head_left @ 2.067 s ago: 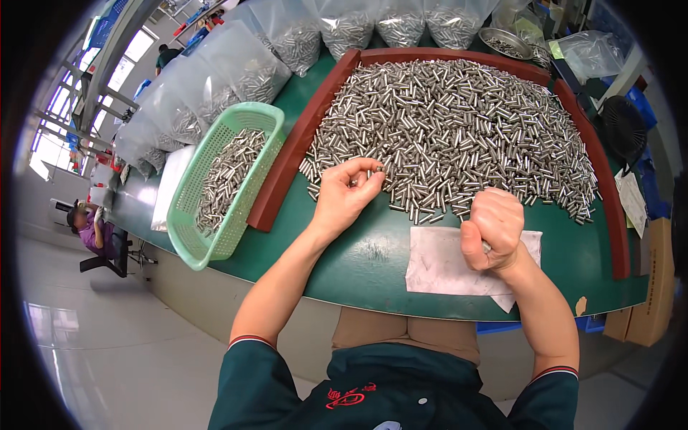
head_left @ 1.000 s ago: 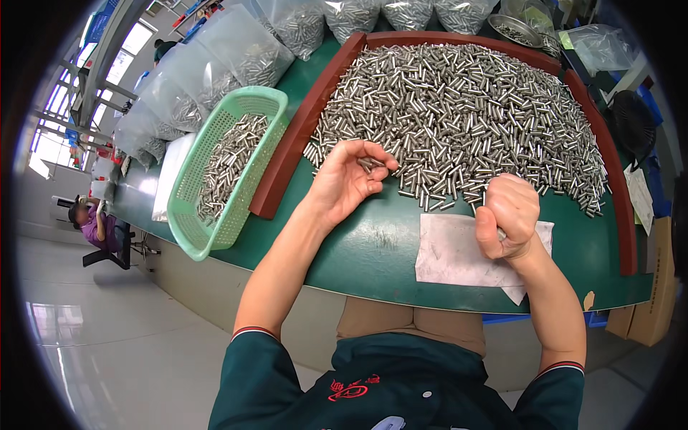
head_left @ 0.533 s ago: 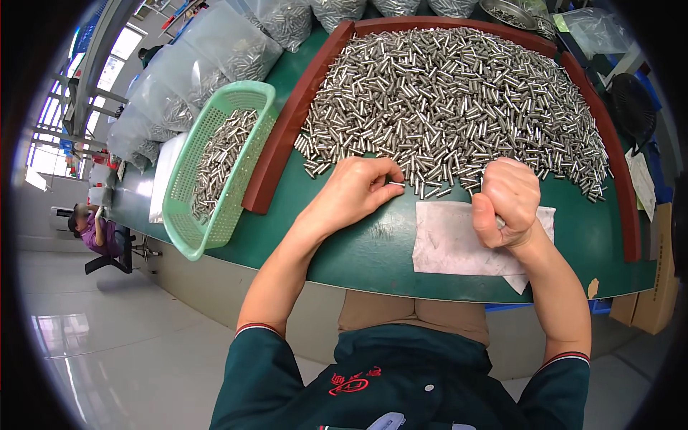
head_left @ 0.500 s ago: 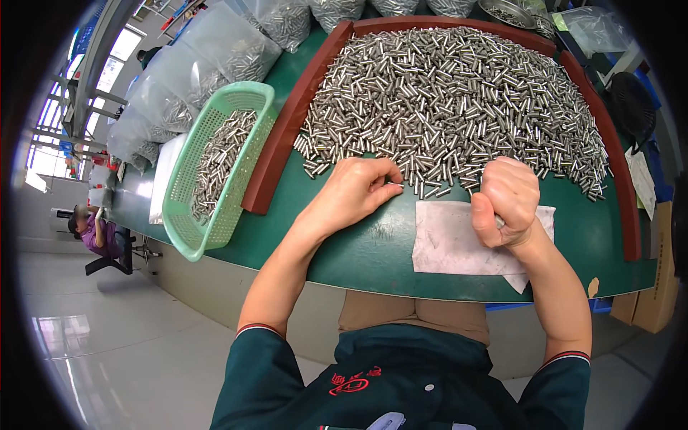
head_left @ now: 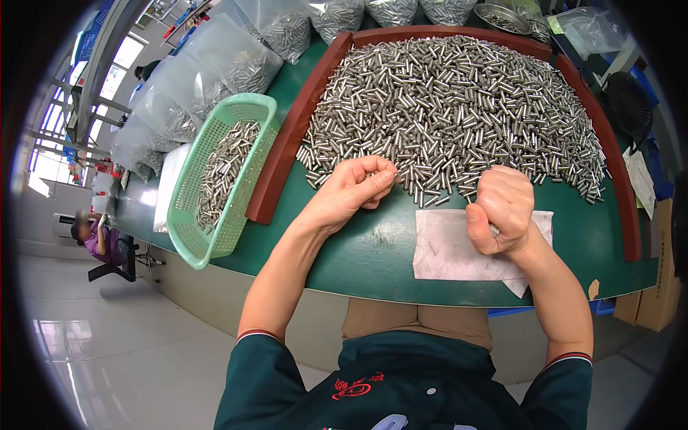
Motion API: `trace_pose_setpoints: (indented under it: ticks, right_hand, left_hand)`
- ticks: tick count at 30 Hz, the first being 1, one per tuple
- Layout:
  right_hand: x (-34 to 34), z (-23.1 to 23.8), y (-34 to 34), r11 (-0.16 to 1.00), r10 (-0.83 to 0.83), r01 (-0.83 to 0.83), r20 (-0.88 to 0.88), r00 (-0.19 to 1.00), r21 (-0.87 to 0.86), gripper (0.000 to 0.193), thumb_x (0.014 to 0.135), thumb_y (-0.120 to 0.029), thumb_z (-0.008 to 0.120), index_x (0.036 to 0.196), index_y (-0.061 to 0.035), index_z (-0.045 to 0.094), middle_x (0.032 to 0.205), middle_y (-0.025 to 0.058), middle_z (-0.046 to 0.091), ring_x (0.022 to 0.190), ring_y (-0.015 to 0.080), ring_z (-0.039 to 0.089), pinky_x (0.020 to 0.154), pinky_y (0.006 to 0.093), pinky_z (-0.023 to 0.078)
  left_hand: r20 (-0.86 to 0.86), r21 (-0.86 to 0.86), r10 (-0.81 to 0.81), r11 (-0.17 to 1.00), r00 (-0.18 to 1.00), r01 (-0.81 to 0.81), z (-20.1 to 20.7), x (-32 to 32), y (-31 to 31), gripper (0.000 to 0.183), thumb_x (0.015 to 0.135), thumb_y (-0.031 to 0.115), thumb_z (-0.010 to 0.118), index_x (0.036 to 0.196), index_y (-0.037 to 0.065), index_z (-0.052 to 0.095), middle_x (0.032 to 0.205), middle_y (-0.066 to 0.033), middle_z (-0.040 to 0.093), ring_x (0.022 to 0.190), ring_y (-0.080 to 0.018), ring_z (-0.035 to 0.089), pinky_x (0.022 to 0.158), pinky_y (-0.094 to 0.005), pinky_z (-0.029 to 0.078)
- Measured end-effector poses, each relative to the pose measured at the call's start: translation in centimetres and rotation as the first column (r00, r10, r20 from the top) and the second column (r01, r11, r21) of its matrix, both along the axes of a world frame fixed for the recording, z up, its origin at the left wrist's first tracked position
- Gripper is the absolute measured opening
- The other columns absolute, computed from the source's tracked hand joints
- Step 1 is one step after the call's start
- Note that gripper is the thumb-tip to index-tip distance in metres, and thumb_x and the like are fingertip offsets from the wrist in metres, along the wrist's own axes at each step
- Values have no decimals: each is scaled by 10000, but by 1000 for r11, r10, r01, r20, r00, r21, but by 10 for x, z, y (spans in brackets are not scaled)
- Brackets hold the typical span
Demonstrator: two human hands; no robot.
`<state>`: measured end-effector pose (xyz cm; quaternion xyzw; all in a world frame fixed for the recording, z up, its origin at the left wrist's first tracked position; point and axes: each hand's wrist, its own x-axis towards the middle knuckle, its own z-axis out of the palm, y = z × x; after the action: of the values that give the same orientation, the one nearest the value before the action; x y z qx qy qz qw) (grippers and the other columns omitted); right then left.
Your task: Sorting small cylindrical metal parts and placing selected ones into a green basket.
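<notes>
A wide heap of short, shiny metal pins [head_left: 459,107] covers the far part of the green table [head_left: 358,265]. At its near edge, left of middle, my left hand [head_left: 355,188] pinches thumb and forefinger together. A small bright bit of metal shows at those fingertips, too small to make out fully. My right hand [head_left: 504,206] is closed in a fist over a stained, pale cloth [head_left: 448,247]. The end of a metal pin peeks out below its thumb; how many the fist holds is hidden.
Dark red wooden rails [head_left: 290,143] frame the heap. A green plastic basket [head_left: 233,233] partly filled with pins stands to the left. Clear bags of pins [head_left: 244,61] line the back left, and a metal bowl [head_left: 504,20] sits far right. A seated person [head_left: 102,241] is at the distant left.
My left hand's fingertips have lifted slightly away from the near edge of the heap, with the thumb turned upward. My right fist stays over the cloth. The view has shifted slightly.
</notes>
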<state>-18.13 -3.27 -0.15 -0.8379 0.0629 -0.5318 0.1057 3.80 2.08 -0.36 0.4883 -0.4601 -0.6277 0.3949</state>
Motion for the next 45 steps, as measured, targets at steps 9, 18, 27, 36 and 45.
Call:
trace_pose_setpoints:
  ticks: [9, 18, 27, 36, 45]
  right_hand:
    - [-4, -1, 2, 980, 1, -25, 122, 992, 198, 253, 616, 15, 502, 460, -54, 314, 437, 45, 270, 341, 178, 278, 351, 298, 197]
    - [12, 0, 32, 57, -26, -735, 737, 675, 675, 436, 891, -257, 304, 481, -111, 268, 424, -15, 248, 394, 86, 191, 390, 248, 178]
    - [16, -8, 30, -50, -29, -671, 671, 741, 740, 434, 884, -269, 279, 473, -135, 243, 409, -31, 229, 376, 84, 157, 388, 240, 168]
    - [14, -8, 27, -73, 37, -683, 687, 726, 727, 440, 890, -261, 269, 467, -138, 248, 401, -38, 216, 378, 78, 143, 386, 236, 162]
    - [14, -11, 30, -25, 72, -692, 692, 718, 721, 438, 894, -247, 262, 471, -132, 256, 410, -36, 229, 382, 80, 159, 394, 243, 176]
  left_hand:
    - [205, -141, -25, 988, 979, 55, 0, -11, 5, 145, 827, 168, 550, 843, 24, 533, 672, 39, 462, 578, -17, 370, 501, -161, 299]
    - [685, -467, 88, 815, 723, 344, -9, -49, 23, 103, 696, 64, 615, 680, 12, 527, 542, -101, 509, 504, -274, 499, 468, -359, 387]
    - [697, -438, 91, 839, 711, 323, -9, -51, 24, 102, 678, 52, 634, 683, 15, 539, 550, -91, 505, 504, -241, 489, 472, -341, 377]
    - [685, -457, 106, 834, 721, 311, -9, -52, 24, 94, 669, 36, 639, 672, 4, 551, 557, -93, 514, 508, -234, 496, 471, -334, 380]
    - [688, -444, 106, 844, 717, 301, -9, -52, 23, 95, 661, 33, 648, 666, 0, 559, 550, -94, 516, 501, -227, 499, 463, -330, 383]
